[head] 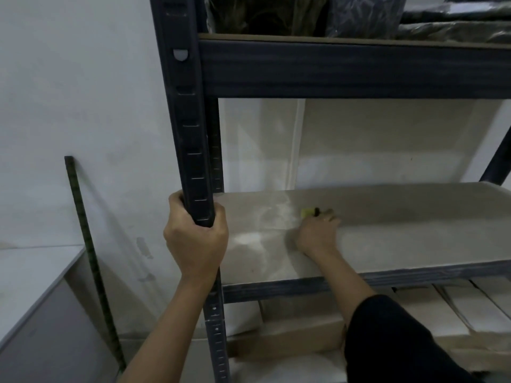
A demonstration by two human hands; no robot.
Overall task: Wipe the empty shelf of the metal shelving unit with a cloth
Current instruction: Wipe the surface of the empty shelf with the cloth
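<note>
Your left hand [196, 239] had fingers clamped on the upright post [190, 134]; right hand [316, 233] fingers pressed a yellow cloth [307, 212] mid-shelf [401, 239], toward its left end.

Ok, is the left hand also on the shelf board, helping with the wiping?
No, the left hand is wrapped around the dark upright post of the unit, while only the right hand presses the yellow cloth on the shelf.

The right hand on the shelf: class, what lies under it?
A yellow cloth peeks out beyond the right hand, pressed on the empty shelf. The hand covers most of it.
</note>
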